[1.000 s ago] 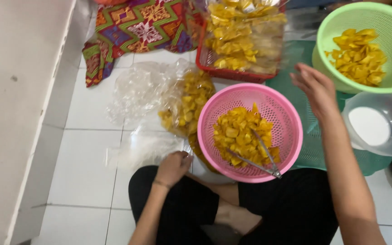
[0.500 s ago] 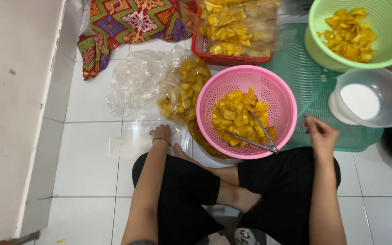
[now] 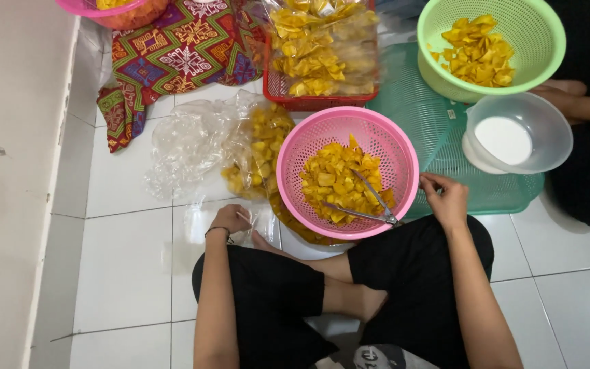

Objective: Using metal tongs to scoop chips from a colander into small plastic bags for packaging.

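From the head camera, the pink basket (image 3: 347,171) of yellow chips sits on the white tiled floor (image 3: 124,273) just ahead of the person's crossed legs, with metal tongs (image 3: 367,205) lying inside it. The right hand (image 3: 445,199) rests at the basket's right rim, fingers curled loosely, gripping nothing that can be made out. The left hand (image 3: 230,220), to the basket's lower left, pinches the edge of a clear plastic bag (image 3: 203,225) lying flat on the floor. Left of the basket lies a bag of chips (image 3: 257,147); beyond it a red crate (image 3: 308,96); to its upper right a green basket (image 3: 493,48) and a white bowl (image 3: 517,133).
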